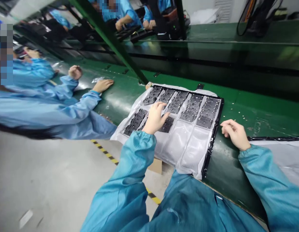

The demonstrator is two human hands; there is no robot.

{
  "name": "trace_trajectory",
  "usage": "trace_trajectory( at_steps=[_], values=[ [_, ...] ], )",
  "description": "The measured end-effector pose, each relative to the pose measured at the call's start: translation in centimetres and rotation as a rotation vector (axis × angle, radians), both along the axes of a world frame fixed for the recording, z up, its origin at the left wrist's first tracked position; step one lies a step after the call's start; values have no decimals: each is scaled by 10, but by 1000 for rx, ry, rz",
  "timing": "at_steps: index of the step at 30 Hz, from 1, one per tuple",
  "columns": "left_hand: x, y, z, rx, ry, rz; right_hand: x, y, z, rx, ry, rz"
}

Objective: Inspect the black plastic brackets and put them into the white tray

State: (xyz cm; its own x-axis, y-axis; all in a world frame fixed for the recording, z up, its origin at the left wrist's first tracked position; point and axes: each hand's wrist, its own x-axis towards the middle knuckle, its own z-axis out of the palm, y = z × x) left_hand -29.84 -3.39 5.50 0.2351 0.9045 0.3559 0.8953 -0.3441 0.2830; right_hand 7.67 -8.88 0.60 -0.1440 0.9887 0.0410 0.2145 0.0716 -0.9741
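Note:
My left hand (154, 118) is over the middle of a black-edged tray (221, 108), thumb and fingers apart, with nothing visible between them. A whitish plastic liner (179, 138) with compartments lies in the tray. Flat black plastic parts (208, 109) fill the far row and some near compartments at the left; the near right compartments hold none. My left hand hides some parts. Right of the tray, my right hand (235, 133) hovers over the green bench with its fingers curled in toward the thumb. Whatever is in those fingers, if anything, is hidden.
A second lined tray (282, 158) lies at the right. A green post (115, 45) slants down behind the main tray. At the left, a co-worker's hand (103, 85) rests on the green bench (122, 100). More people work across the line.

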Motion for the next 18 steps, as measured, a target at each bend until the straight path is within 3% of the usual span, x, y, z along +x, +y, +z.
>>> trace_trajectory(
  at_steps=[2, 4, 6, 8, 10, 12, 16, 18],
  values=[
    [37, 51, 6, -63, -27, -99, -3, 0, -1, 6, -45, 9],
    [88, 104, 8, -183, -35, -108, -5, -1, -2, 35, -114, 5],
    [143, 149, 8, -337, -6, 52, -5, -1, -4, 68, -180, 11],
    [191, 178, 6, -462, 1, 204, -6, -1, -7, 86, -217, 34],
    [222, 192, 1, -506, -8, 246, -6, 1, -9, 102, -234, 53],
    [235, 197, -4, -510, -23, 216, -8, 3, -10, 133, -249, 60],
    [241, 194, -2, -488, -69, 38, -10, 5, -10, 169, -229, 39],
    [251, 179, 4, -459, -181, -93, -8, 7, -11, 149, -151, -29]
  ],
)
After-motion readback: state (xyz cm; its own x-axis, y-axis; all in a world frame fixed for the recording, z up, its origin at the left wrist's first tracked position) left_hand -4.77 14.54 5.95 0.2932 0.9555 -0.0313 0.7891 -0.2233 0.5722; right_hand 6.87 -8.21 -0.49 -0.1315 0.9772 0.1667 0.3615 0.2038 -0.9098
